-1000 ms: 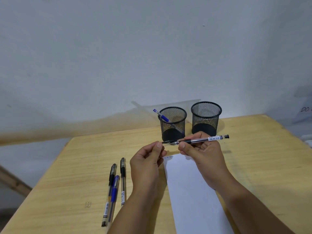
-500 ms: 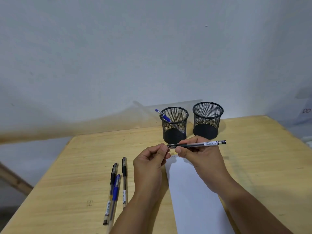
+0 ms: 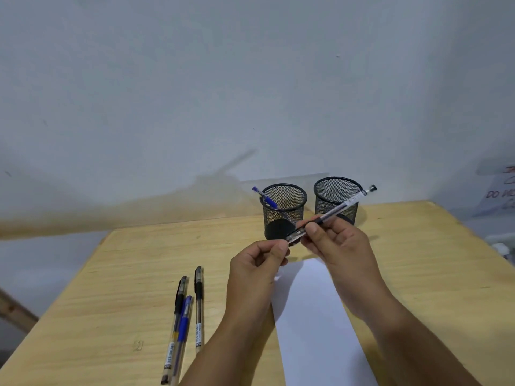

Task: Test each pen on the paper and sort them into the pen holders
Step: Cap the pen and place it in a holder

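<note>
1. Our right hand [image 3: 338, 246] pinches a clear-barrelled black-ink pen [image 3: 338, 209] near its lower end, thumb on top and forefinger behind, the other fingers curled loosely under it.
2. That pen runs on a slant, its capped black end up toward 2 o'clock, crossing in front of the right black wire-mesh pen holder [image 3: 337, 200].
3. Our left hand [image 3: 257, 270] is curled, thumb and forefinger pressed together at the pen's lower tip; whether they hold a cap or the tip itself, we cannot tell.
4. Both hands hover above the light wooden table [image 3: 125, 274], over the far end of the white sheet of paper [image 3: 315, 324], which lies at 6 o'clock from them.
5. At 12 o'clock from our left hand stands the left black wire-mesh pen holder [image 3: 284, 210], just beside its twin, the two apart by a narrow gap.
6. A blue-grip pen [image 3: 266, 199] leans inside the left one, its top poking out over the rim toward 10 o'clock.
7. At 8 o'clock from our left hand three pens lie on the table, all pointing away from us: a black-grip pen on the outside [image 3: 178, 307], a blue pen [image 3: 184, 324] touching it, and a second black-grip pen [image 3: 198, 299] just beside them at 3 o'clock.
8. A grey-white wall [image 3: 250, 93] fills everything behind the table.
</note>
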The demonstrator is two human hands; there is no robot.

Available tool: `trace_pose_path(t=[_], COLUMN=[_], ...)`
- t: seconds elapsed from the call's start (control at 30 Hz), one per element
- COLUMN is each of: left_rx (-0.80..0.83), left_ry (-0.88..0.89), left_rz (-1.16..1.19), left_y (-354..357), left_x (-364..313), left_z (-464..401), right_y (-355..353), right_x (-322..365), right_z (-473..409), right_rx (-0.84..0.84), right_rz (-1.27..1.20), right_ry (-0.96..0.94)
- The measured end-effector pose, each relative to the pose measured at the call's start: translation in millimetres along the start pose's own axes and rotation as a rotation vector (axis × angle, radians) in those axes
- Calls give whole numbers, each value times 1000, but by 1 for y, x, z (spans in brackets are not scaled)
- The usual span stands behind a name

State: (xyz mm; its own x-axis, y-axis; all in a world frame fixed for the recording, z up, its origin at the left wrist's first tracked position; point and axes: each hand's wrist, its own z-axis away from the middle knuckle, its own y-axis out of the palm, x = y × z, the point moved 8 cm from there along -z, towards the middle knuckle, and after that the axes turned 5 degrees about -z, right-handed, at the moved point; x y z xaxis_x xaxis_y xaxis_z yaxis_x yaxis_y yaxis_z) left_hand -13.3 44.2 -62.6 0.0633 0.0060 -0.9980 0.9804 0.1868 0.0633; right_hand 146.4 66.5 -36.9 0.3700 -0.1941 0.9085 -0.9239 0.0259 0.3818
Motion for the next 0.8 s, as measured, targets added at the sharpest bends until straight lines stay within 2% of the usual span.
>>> trace_pose_path(t=[0.1,0.2,0.33,0.47,0.63,0.8], left_rx=[-100,-118,-54,15,-7,-5], left_ry=[58,70,69,67,127,133], left_rz=[-103,-312,-465,-543,-637,-634], left_y=[-11,-18,-11,5,11,12], left_x=[-2,3,2,8,8,8], left_z=[-20,-48,-75,-88,-85,-82], right_y=[-5,-11,-21,-20,-10,28], right_x=[13,24,45,78,105,100], right_z=[-6,-14,-28,-44,-64,-84], right_rx=[-25,-21,22,67,58,230], right_rz=[11,162,616,1100,1242,1435], right_ry=[0,12,15,-150,-247,-306])
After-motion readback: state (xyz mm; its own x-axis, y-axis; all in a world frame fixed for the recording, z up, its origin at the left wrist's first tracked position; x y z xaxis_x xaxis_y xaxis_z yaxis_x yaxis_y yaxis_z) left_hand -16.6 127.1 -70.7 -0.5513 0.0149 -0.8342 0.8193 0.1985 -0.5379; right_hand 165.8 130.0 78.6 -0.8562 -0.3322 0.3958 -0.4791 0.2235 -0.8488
